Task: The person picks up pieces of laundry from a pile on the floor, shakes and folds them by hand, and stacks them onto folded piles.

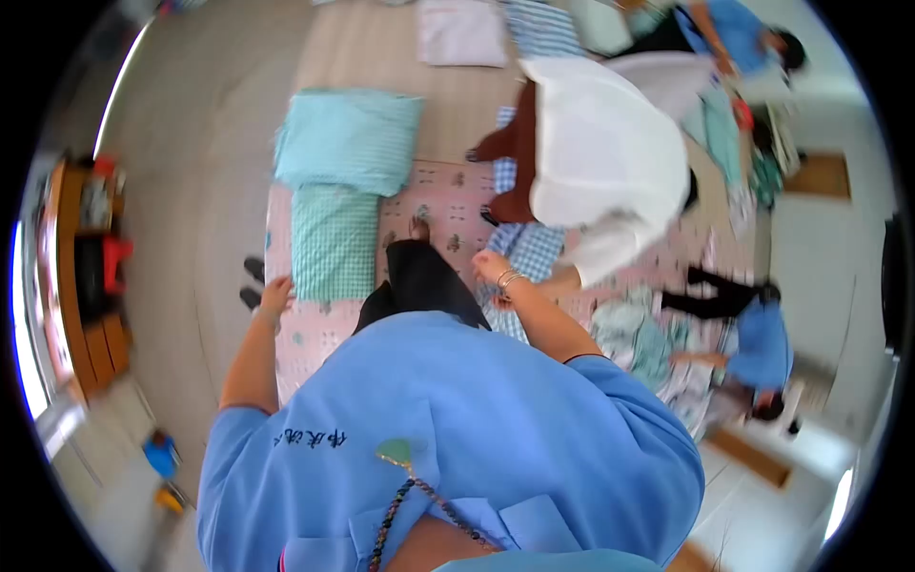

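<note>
My left hand (277,295) hangs beside the left edge of a green checked cloth (335,243), fingers loosely apart and holding nothing. Above that cloth lies a folded pale turquoise checked cloth (350,141). My right hand (490,267), with bracelets at its wrist, is over the left edge of a blue-and-white checked cloth (530,250). Its fingers are curled together; what they grip, if anything, is too small to tell. All these cloths lie on a pink patterned sheet (427,202).
A person in a white top (605,143) bends over close to my right hand. Two people in blue shirts (761,345) (739,36) are at the right. Crumpled cloths (639,334) lie nearby. Dark shoes (252,283) rest on the floor at left, farther from a wooden cabinet (67,276).
</note>
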Action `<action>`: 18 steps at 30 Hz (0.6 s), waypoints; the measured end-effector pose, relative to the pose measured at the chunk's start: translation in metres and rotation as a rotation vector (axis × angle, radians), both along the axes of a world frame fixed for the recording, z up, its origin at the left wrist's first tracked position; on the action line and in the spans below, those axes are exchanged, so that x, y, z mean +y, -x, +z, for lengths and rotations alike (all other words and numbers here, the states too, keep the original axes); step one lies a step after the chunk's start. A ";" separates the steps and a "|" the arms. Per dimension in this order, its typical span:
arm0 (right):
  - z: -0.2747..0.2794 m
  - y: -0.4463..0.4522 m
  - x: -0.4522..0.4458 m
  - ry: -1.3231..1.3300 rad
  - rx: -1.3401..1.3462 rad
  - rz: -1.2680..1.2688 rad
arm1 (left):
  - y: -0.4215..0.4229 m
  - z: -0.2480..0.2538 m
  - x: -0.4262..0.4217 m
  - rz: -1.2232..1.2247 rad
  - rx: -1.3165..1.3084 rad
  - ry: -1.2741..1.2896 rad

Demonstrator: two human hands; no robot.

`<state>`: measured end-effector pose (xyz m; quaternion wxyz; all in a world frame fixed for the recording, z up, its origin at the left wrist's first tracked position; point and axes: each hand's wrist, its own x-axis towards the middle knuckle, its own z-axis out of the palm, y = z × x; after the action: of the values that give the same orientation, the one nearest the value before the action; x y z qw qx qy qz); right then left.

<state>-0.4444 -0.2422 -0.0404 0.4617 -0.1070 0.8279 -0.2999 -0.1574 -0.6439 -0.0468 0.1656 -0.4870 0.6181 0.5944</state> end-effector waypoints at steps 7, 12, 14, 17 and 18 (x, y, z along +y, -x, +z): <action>0.020 -0.138 0.126 -0.193 0.087 0.075 | -0.061 0.001 0.001 -0.081 -0.212 -0.195; 0.037 -0.225 0.185 -0.140 0.140 -0.343 | -0.024 -0.014 0.044 -0.789 -0.079 -0.088; 0.045 -0.262 0.206 -0.117 0.100 -0.470 | 0.004 0.003 0.081 -0.726 -0.147 -0.109; 0.044 -0.315 0.241 -0.041 0.037 -0.663 | 0.046 0.029 0.145 -0.671 -0.173 -0.112; 0.046 -0.334 0.254 -0.020 0.048 -0.684 | 0.058 0.030 0.163 -0.698 -0.120 -0.100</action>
<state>-0.1108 0.0121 0.0054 0.3158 0.1743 0.8295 -0.4265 -0.2151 -0.4812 -0.0164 0.4184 -0.2718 0.7064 0.5021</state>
